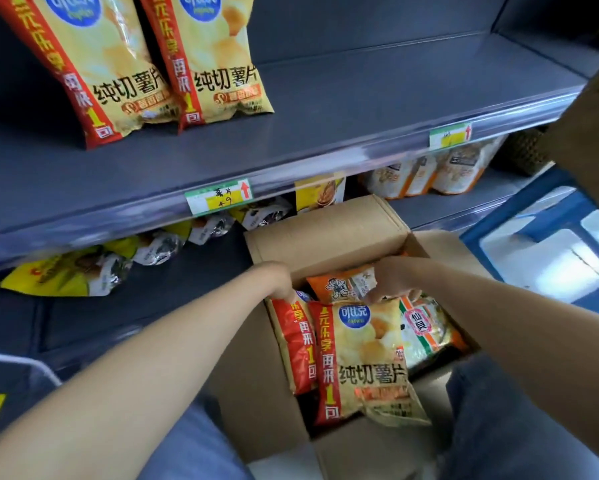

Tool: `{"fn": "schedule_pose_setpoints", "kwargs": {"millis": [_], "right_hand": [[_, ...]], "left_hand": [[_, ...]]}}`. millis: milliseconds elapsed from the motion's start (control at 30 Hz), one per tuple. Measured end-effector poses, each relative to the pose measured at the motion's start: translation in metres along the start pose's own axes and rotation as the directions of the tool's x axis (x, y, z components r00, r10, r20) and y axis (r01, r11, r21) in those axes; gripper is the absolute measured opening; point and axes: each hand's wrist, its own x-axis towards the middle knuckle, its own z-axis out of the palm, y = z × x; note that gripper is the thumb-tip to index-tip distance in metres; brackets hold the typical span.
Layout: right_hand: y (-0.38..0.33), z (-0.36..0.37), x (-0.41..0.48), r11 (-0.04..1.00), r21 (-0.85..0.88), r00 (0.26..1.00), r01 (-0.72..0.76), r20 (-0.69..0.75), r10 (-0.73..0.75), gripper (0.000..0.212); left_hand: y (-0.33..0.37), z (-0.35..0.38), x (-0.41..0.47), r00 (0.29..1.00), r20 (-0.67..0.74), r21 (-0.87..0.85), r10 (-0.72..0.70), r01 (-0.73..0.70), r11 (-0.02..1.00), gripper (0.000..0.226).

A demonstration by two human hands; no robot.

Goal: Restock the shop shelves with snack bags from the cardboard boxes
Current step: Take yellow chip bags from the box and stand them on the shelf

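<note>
Our left hand (281, 282) grips the top edge of a red-and-yellow chip bag (293, 344), fingers curled over it. Our right hand (393, 282) pinches the top of a second chip bag (367, 358), which overlaps the first. Both bags stand upright in the open cardboard box (325, 237) in front of us. Behind them in the box we see an orange snack bag (339, 285) and, at the right, a green-and-orange cracker bag (426, 327). Beyond the box, the lower shelf (222, 258) carries yellow packets (66, 271) lying tilted. Above it, a price label (218, 199) sits on the front rail of the upper shelf (325, 109). On that shelf, two shelved chip bags (94, 64) stand side by side at the left, touching.
</note>
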Motion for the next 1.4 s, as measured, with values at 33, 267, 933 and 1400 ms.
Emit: {"fn": "schedule_pose_setpoints", "kwargs": {"millis": [33, 267, 933, 1400], "right_hand": [[0.001, 0.005, 0.0, 1.0, 0.01, 0.999, -0.023, 0.037, 0.023, 0.061], [0.008, 0.024, 0.013, 0.97, 0.179, 0.973, -0.164, 0.192, 0.129, 0.076], [0.0, -0.115, -0.058, 0.923, 0.301, 0.957, 0.24, -0.23, -0.174, 0.018], [-0.03, -0.228, -0.125, 0.406, 0.624, 0.718, 0.668, -0.684, -0.129, 0.03]], "left_hand": [[-0.004, 0.007, 0.004, 0.999, 0.006, -0.064, -0.032, 0.032, 0.997, 0.05], [-0.014, 0.042, 0.038, 0.974, 0.038, -0.713, -0.222, 0.182, 0.678, 0.061], [0.012, -0.022, -0.016, 0.899, -0.415, -0.485, -0.142, -0.086, 0.87, 0.025], [-0.087, -0.176, -0.12, 0.656, -0.738, -0.628, -0.161, -0.579, 0.519, 0.02]]}}
